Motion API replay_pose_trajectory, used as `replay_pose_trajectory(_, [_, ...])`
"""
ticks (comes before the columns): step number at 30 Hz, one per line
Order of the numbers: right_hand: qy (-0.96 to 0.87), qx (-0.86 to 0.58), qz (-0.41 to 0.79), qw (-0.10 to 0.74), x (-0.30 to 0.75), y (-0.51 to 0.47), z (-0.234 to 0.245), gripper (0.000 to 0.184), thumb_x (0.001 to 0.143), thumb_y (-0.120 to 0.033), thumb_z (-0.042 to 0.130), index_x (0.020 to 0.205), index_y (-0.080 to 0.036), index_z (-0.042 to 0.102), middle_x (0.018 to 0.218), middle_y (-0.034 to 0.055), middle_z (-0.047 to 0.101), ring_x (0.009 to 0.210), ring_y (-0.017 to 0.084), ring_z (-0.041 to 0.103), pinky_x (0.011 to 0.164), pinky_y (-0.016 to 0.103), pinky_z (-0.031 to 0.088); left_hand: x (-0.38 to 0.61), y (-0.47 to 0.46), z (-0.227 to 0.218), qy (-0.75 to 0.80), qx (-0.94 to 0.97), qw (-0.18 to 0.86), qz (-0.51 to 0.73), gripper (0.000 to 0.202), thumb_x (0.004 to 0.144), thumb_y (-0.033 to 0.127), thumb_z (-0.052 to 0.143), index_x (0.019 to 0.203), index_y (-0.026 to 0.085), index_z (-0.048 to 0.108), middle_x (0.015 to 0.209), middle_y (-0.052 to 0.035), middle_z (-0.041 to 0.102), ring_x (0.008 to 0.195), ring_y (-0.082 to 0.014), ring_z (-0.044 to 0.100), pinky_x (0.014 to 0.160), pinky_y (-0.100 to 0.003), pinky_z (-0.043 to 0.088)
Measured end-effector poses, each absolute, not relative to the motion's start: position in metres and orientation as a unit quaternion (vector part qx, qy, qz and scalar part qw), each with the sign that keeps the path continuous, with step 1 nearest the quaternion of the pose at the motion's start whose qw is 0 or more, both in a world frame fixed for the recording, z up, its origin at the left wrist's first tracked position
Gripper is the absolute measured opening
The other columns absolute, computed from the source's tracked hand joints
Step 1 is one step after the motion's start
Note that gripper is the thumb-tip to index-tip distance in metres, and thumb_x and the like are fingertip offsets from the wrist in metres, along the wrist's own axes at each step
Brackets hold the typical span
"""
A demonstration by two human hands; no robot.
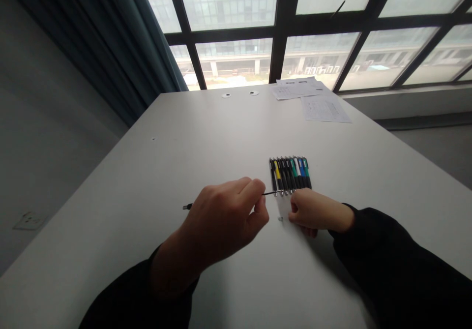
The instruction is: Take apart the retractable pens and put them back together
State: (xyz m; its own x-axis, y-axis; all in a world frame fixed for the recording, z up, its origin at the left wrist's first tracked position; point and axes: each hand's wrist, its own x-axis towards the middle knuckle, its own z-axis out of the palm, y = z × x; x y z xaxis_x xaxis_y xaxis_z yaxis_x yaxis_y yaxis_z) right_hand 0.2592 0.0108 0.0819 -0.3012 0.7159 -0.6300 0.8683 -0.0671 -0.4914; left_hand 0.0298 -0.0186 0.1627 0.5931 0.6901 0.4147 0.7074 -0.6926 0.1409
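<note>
My left hand (pixel 228 221) is closed around a ballpoint pen, whose black end (pixel 187 206) sticks out behind the knuckles. From between the thumb and forefinger a thin dark refill (pixel 273 193) points right, its metal tip near the lower ends of a row of pens (pixel 290 174). Those pens lie side by side, mostly black, with yellow, green, white and blue ones among them. My right hand (pixel 313 211) is curled into a fist just below the row; what its fingers hold, if anything, is hidden. Beside its thumb shows a small dark piece (pixel 280 219), too small to name.
The white table (pixel 206 142) spreads beneath both hands. Printed papers (pixel 313 98) lie at its far right edge, near two round cable-hole covers (pixel 226 95). Behind stands a framed window (pixel 236 58), with a dark curtain (pixel 121 34) on the left. A wall socket (pixel 29 221) is at the lower left.
</note>
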Motion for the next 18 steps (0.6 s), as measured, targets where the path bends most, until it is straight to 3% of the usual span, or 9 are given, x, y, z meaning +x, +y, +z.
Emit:
replay_pose_trajectory(8, [0.673,0.582,-0.448,0.085,0.257,0.011,0.084,0.034,0.081,-0.023,0.056,0.047,-0.017,0.053,0.048,0.0094,0.066,0.041,0.017,0.064,0.042,0.023,0.051,0.028,-0.017,0.164,-0.396,-0.894,0.02,-0.211,0.018,0.091,0.018,0.045,0.078,0.018,0.057,0.064,0.0026,0.055,0.052,-0.0114,0.045,0.05,-0.027,0.028])
replay_pose_trajectory(11, [0.68,0.587,-0.435,0.055,0.258,0.011,0.092,0.033,0.085,-0.03,0.059,0.055,-0.018,0.054,0.049,0.0063,0.065,0.041,0.017,0.063,0.039,0.024,0.049,0.028,-0.017,0.164,-0.402,-0.889,0.01,-0.218,0.017,0.091,0.018,0.045,0.079,0.018,0.058,0.065,0.0024,0.056,0.053,-0.0116,0.046,0.051,-0.027,0.03])
replay_pose_trajectory(14, [0.681,0.567,-0.447,-0.119,0.257,0.004,0.112,0.025,0.085,-0.037,0.068,0.071,-0.019,0.056,0.053,-0.0002,0.065,0.046,0.014,0.064,0.043,0.021,0.05,0.029,-0.02,0.164,-0.406,-0.878,-0.043,-0.251,0.014,0.092,0.019,0.047,0.084,0.017,0.058,0.066,0.0028,0.056,0.053,-0.0106,0.045,0.052,-0.026,0.033])
replay_pose_trajectory(16, [0.64,0.494,-0.524,-0.265,0.255,-0.005,0.127,0.025,0.081,-0.037,0.076,0.08,-0.018,0.06,0.056,-0.0024,0.065,0.049,0.013,0.064,0.046,0.022,0.053,0.031,-0.022,0.164,-0.403,-0.866,-0.1,-0.278,0.012,0.094,0.019,0.048,0.088,0.017,0.058,0.068,0.003,0.057,0.053,-0.0094,0.044,0.053,-0.024,0.036])
replay_pose_trajectory(18, [0.594,0.424,-0.588,-0.349,0.251,-0.015,0.139,0.026,0.08,-0.037,0.079,0.093,-0.017,0.067,0.058,-0.0019,0.067,0.05,0.014,0.065,0.047,0.024,0.056,0.033,-0.023,0.163,-0.394,-0.856,-0.154,-0.296,0.01,0.095,0.018,0.048,0.09,0.017,0.057,0.071,0.0027,0.058,0.055,-0.0085,0.046,0.054,-0.022,0.038])
